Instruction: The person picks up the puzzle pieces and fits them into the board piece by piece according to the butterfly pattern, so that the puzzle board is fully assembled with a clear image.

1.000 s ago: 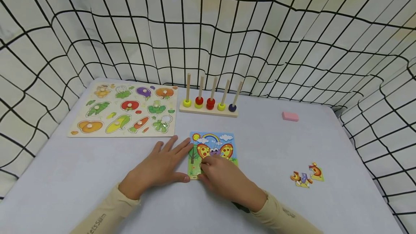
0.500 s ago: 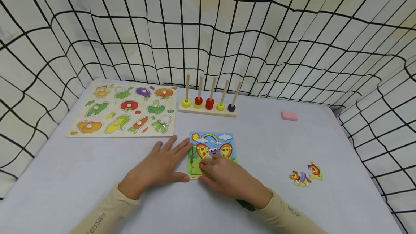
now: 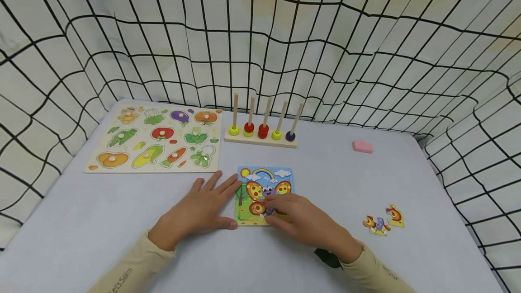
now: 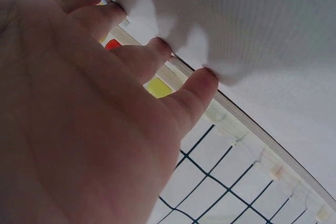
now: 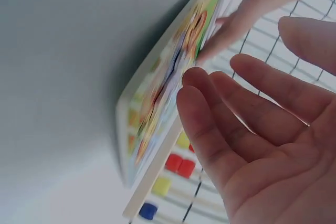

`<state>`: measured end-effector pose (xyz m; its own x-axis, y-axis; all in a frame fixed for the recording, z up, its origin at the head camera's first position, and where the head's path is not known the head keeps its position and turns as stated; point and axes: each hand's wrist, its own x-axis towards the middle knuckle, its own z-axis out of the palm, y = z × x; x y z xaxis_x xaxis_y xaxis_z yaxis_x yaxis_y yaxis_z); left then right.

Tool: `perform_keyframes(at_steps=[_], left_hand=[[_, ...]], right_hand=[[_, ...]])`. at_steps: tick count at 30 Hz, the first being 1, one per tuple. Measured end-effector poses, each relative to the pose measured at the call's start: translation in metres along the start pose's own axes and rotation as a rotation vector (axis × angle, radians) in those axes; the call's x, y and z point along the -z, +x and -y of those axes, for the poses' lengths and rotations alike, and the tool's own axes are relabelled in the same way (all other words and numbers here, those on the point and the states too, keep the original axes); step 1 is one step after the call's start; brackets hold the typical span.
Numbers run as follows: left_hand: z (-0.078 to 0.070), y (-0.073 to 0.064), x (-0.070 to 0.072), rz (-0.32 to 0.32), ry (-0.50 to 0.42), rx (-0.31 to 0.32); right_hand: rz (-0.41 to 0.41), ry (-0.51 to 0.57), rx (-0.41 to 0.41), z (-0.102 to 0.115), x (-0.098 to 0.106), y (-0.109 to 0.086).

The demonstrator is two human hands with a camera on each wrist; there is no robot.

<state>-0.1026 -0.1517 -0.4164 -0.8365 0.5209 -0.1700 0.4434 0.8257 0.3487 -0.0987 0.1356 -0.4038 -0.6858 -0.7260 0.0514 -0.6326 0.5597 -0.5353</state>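
Note:
A small butterfly jigsaw puzzle lies on the table in the middle of the head view, its picture showing a sun, a rainbow and a tree. My left hand is spread flat on the table, fingertips and thumb right at the puzzle's left edge. Over its lower right part is my right hand, fingers loosely extended with nothing between them, hiding that corner. The right wrist view shows the fingers of this hand apart, beside the tilted-looking puzzle board. Two loose puzzle pieces, one and another, lie to the right.
A wooden vegetable peg puzzle lies at the back left. Beside it stands a bead-stacking abacus with upright pegs and coloured beads. A pink block sits at the back right. Black netting over white cloth encloses the table.
My right hand has drawn back to the right and its fingers have loosened, leaving a puzzle piece with the orange lower wing in the board. My left hand stays in place.

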Motion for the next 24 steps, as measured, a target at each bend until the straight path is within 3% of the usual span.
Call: perform_keyframes(at_steps=[5,11,24], left_hand=[[0.000,0.000,0.000,-0.002,-0.010,-0.002],[0.001,0.001,-0.001,0.007,-0.010,0.000],[0.000,0.001,0.000,0.013,-0.009,0.000]], right_hand=[[-0.082,0.019,-0.042,-0.011,0.011,-0.020],[-0.144,0.016,-0.151,-0.025,0.026,-0.043],[-0.301,-0.099,-0.289,-0.049,0.061,-0.086]])
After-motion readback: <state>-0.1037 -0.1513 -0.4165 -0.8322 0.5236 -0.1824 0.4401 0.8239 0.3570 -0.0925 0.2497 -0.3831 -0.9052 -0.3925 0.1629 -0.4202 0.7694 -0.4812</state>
